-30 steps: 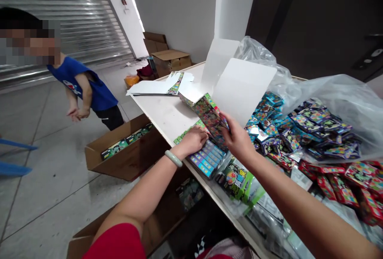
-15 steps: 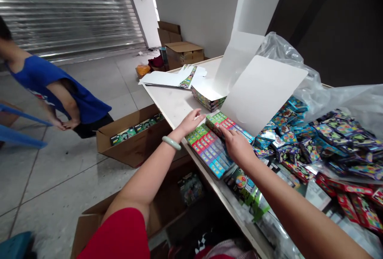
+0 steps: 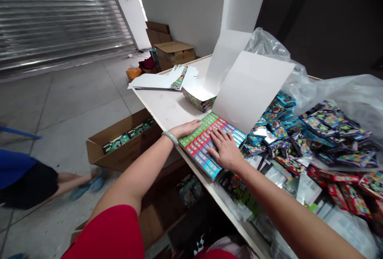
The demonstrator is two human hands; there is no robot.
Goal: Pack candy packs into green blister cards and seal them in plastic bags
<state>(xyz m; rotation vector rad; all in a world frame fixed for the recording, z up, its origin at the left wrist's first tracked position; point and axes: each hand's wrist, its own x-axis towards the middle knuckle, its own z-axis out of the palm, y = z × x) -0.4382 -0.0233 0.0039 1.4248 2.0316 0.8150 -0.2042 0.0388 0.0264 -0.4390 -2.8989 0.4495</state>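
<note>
Rows of small green, red, purple and blue packets (image 3: pixel 199 156) fill an open display box on the table's near edge. The box's white lid (image 3: pixel 251 87) stands raised at the back. My right hand (image 3: pixel 226 147) lies flat on top of the packets with its fingers spread. At the green end, my left hand (image 3: pixel 188 128) rests along the packets' edge, fingers stretched out; a pale bangle circles that wrist. Neither hand grips anything. Behind sits a stack of open printed boxes (image 3: pixel 199 101), white inside.
Piles of blue and purple packets (image 3: pixel 335 131) and red packets (image 3: pixel 344 183) lie at the right beside clear plastic. Flat white cartons (image 3: pixel 155 79) rest at the table's far corner. A cardboard carton (image 3: pixel 119 159) stands on the floor; a person in blue (image 3: pixel 18 171) is at the left.
My right hand has flattened onto the packets, whose raised far section now lies level with the rest. The person in blue has moved lower in view, and the camera has shifted slightly.
</note>
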